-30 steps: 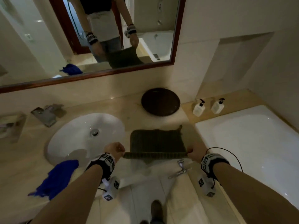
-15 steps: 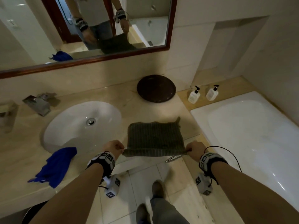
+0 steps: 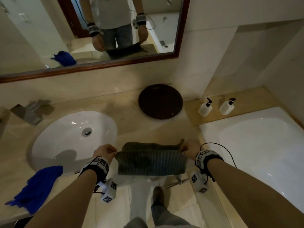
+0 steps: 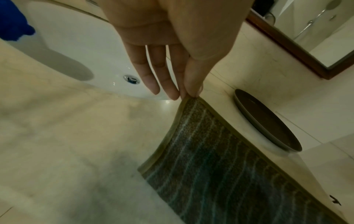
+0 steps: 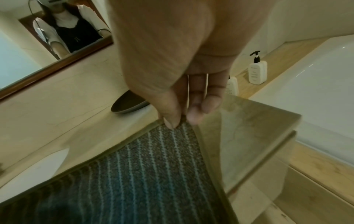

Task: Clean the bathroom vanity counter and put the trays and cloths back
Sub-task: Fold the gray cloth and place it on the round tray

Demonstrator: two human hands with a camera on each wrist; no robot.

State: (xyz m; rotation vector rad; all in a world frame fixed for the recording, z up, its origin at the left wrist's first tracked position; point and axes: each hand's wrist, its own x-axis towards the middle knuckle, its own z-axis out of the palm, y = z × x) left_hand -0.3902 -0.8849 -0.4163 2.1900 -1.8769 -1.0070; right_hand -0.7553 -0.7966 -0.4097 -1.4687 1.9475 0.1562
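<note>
A dark green striped cloth [image 3: 152,163] hangs stretched between my two hands over the front edge of the beige vanity counter [image 3: 148,129]. My left hand [image 3: 107,151] pinches its left corner [image 4: 188,98] between thumb and fingertip. My right hand [image 3: 189,148] pinches the right corner [image 5: 182,121] the same way. The cloth's far part is folded back on the counter. A dark round tray [image 3: 160,101] lies at the back of the counter near the wall. A blue cloth [image 3: 37,186] lies crumpled at the counter's front left.
A white oval sink [image 3: 72,139] with a square faucet [image 3: 29,111] sits left of the cloth. Two white pump bottles [image 3: 215,106] stand on a wooden ledge beside a white bathtub [image 3: 256,145]. A framed mirror [image 3: 92,35] hangs above. My shoe [image 3: 158,195] shows on the tiled floor.
Both hands have lifted and pulled the green cloth toward the counter's front edge, so it now hangs down over the edge instead of lying flat.
</note>
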